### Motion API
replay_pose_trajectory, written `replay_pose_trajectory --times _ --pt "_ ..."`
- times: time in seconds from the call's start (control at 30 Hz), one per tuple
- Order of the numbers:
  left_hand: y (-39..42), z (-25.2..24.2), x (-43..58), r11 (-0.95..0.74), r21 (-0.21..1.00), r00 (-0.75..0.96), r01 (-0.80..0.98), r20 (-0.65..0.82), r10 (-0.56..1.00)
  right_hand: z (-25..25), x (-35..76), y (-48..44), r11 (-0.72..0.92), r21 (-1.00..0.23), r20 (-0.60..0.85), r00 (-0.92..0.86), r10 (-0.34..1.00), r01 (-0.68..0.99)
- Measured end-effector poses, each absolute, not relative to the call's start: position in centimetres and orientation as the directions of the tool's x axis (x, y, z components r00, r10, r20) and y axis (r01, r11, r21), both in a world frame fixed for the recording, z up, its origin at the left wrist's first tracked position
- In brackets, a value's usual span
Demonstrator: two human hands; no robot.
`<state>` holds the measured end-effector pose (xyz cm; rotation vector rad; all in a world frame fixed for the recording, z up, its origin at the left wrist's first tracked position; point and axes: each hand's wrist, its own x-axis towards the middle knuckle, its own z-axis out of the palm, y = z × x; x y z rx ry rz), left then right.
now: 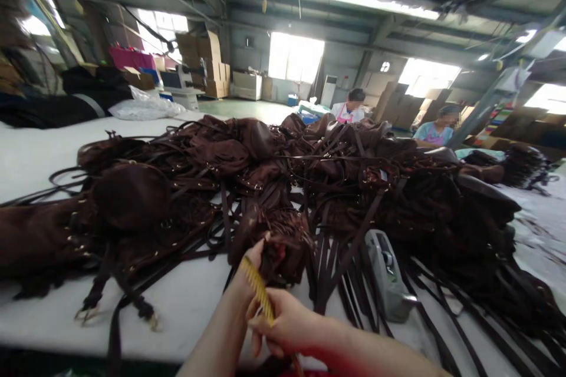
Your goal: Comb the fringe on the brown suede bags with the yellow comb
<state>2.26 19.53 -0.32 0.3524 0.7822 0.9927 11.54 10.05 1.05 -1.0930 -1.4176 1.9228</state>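
A dark brown bag [289,235] with fringe-like strips stands on the table in front of me, its reddish inside partly showing. My left hand [256,255] is closed at the near edge of this bag, thumb up, with the other fingers mostly hidden. A yellow ridged strip [255,284] runs slantwise from my left wrist down to my right hand [280,319]. Between the curled fingers of the right hand, the lower end of that strip is pinched. Blur hides what exactly the strip is.
Brown bags with straps and buckles [225,156] lie heaped across the white table [190,318]. A grey tape dispenser [389,283] stands at right among loose dark straps [354,291]. Two people sit beyond the heap. Cardboard boxes [206,62] are stacked at the back.
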Motion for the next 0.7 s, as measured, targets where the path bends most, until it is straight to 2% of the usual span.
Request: replay_pose_trajectory --times 0.07,0.1,0.17,0.27,0.33,0.43,0.5,0.57,0.7 --pt "20.0 -0.5 1.4 0.493 0.579 0.26 -0.65 -0.44 0.86 1.9 12.7 8.8 -0.203 -0.96 -0.281 -0.654 0.702 0.195" --pt "20.0 -0.7 0.9 0.509 0.568 0.268 -0.647 -0.456 0.849 2.5 13.4 8.7 -0.11 -0.96 -0.254 -0.639 0.726 0.256" --pt "19.7 -1.3 0.2 0.567 0.563 0.331 -0.601 -0.47 0.818 3.6 15.1 9.6 0.046 -0.929 -0.175 -0.545 0.82 0.367" --pt "18.6 -2.2 0.1 0.612 0.571 0.401 -0.547 -0.463 0.79 4.5 17.3 12.4 0.117 -0.92 -0.075 -0.459 0.885 0.374" --pt "18.0 -2.7 0.5 0.616 0.561 0.417 -0.553 -0.455 0.787 4.4 18.2 14.2 0.163 -0.888 0.011 -0.335 0.942 0.431" --pt "17.7 -3.2 1.1 0.636 0.523 0.486 -0.567 -0.412 0.771 3.1 18.5 15.8 0.18 -0.67 0.148 -0.108 0.983 0.72" --pt "17.8 -3.4 1.3 0.637 0.502 0.494 -0.584 -0.403 0.77 2.0 18.4 16.4 0.144 -0.494 0.157 -0.075 0.985 0.858" --pt "18.0 -3.5 1.3 0.634 0.481 0.474 -0.606 -0.422 0.773 0.9 18.1 16.7 0.144 -0.398 0.119 -0.105 0.987 0.906" --pt "18.0 -3.7 0.8 0.618 0.408 0.482 -0.672 -0.394 0.783 -0.7 17.3 17.1 0.202 -0.324 0.072 -0.189 0.979 0.924"
